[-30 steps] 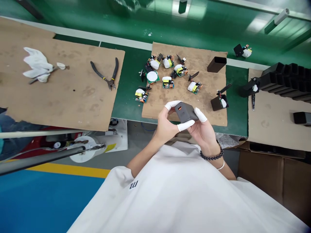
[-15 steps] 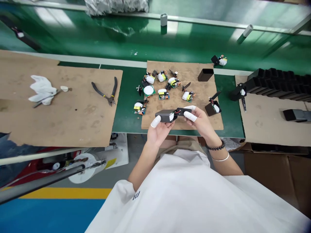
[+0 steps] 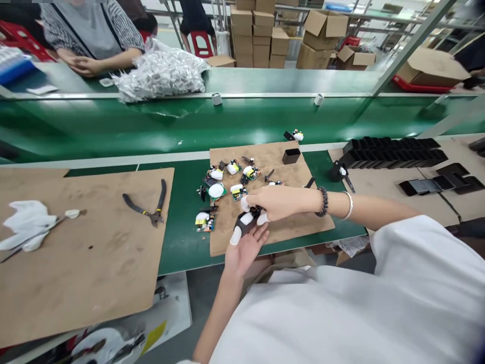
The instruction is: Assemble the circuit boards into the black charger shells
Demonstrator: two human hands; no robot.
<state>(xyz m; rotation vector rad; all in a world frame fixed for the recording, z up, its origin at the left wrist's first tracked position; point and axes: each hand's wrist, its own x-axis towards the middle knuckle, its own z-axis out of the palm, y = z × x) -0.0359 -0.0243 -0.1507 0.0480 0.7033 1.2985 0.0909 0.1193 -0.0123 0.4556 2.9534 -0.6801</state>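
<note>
Holding a small black charger casing in both hands, just above the near edge of the cardboard sheet.
The left hand cupped it from below, palm up, while the right hand closed over its top, capped fingertips pinching. It looked light, rigid and smooth, likely slippery, and was best gripped by its flat sides. Loose circuit boards lay just beyond on the counter.

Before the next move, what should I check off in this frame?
1. Casing supported: ok, it lies in the left hand.
2. Right hand on casing: ok, fingertips bear on it from above.
3. Casing's opening and contents: cannot tell, the right hand covers them.
4. Boards near the hands: ok, loose on the mat.
5. Pliers apart from hands: ok, on the left cardboard.
</note>
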